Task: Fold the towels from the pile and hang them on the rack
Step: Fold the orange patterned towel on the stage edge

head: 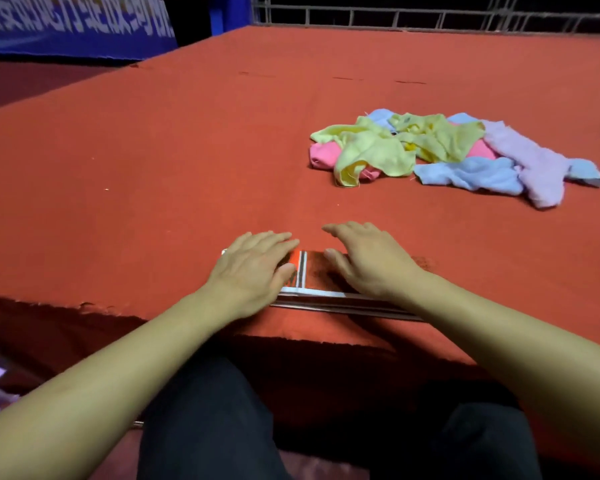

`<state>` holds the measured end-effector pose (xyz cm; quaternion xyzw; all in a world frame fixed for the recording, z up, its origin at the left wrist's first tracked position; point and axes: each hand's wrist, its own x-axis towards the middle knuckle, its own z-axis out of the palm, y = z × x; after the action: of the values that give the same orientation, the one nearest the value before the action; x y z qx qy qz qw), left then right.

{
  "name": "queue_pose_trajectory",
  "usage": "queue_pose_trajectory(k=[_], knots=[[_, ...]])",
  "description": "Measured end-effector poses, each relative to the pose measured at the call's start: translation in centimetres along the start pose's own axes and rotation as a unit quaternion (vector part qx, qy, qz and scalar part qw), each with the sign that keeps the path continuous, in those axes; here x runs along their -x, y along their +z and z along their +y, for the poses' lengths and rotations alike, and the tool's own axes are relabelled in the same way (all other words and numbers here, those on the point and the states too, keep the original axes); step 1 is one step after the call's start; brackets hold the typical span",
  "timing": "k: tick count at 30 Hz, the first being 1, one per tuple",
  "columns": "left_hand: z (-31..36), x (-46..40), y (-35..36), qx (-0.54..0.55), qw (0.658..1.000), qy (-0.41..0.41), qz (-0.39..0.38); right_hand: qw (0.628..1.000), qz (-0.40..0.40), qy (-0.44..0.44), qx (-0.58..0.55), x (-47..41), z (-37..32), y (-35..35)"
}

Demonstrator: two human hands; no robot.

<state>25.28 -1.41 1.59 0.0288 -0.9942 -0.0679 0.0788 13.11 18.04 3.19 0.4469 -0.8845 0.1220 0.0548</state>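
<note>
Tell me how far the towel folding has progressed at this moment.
One red striped towel lies folded at the table edge; left hand and right hand press it flat. The pile of yellow, pink, blue and lilac towels waits unfolded. No towel visibly hangs on any rack.

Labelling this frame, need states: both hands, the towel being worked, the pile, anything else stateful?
left hand: open, fingers flat, pressing on the striped towel.
right hand: open, fingers relaxed, resting on the same towel.
red towel with black and white stripes: folded flat, lying at the near edge of the table.
pile of yellow, pink, blue and lilac towels: crumpled, unfolded, untouched.
red cloth-covered table: cover frayed along the near edge.
</note>
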Motion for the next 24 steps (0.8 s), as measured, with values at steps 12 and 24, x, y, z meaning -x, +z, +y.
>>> queue_pose_trajectory(k=[12,24], knots=[[-2.5,-0.9,2.2,-0.041,0.992,0.008,-0.117,0.991,-0.108,0.076,-0.011,7.2,8.1,2.3],[1.5,-3.0,0.2,0.052,0.998,0.039,0.016,0.948,0.028,0.109,-0.297,6.6,10.1,-1.9]])
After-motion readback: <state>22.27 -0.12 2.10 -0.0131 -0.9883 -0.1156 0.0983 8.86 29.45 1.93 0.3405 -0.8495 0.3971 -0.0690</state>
